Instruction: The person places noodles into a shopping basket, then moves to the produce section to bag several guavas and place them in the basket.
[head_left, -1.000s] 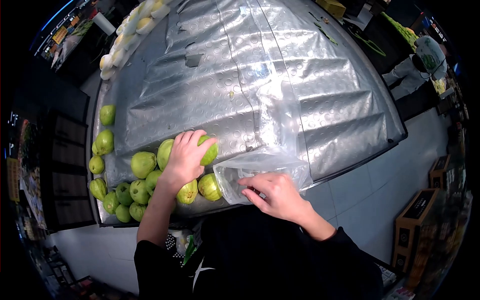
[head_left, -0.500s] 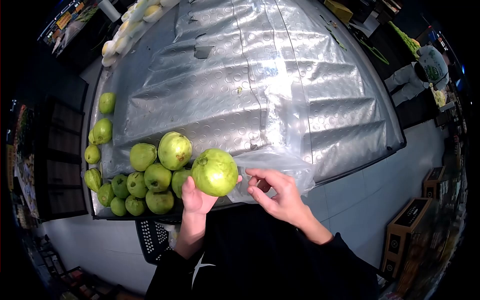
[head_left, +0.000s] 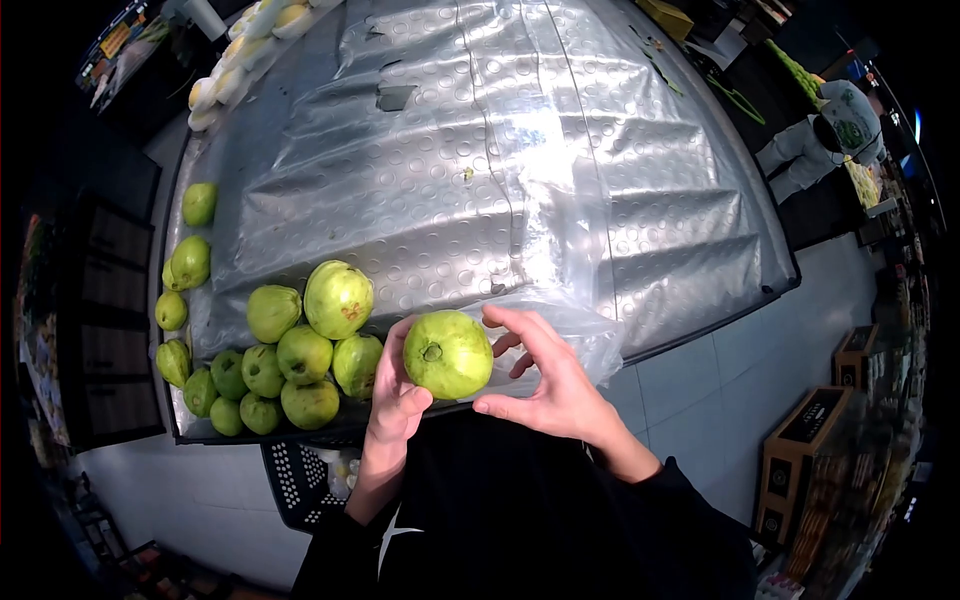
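A round, light-green guava (head_left: 448,354) rests in my left hand (head_left: 397,405), its dark calyx end facing me. The fingers are tucked behind the fruit and the thumb curls at its lower left. Just to the right, my right hand (head_left: 550,385) is open, fingers and thumb spread in a C shape beside the guava, holding nothing. A clear plastic bag (head_left: 588,345) lies on the stand's front edge behind that hand. Left of my left hand sits a pile of guavas (head_left: 304,355), the largest (head_left: 338,299) at its back.
Silver embossed sheeting (head_left: 400,180) covers the display stand. More guavas (head_left: 190,262) line its left edge, and pale wrapped fruit (head_left: 240,55) sits at the far left. Below the front edge is a black perforated basket (head_left: 295,485). Cardboard boxes (head_left: 800,455) and a person (head_left: 835,130) are at right.
The guava has moved slightly right and down and turned, so its calyx end faces me more. My left thumb has shifted beneath it. My right hand has opened wider around its right side.
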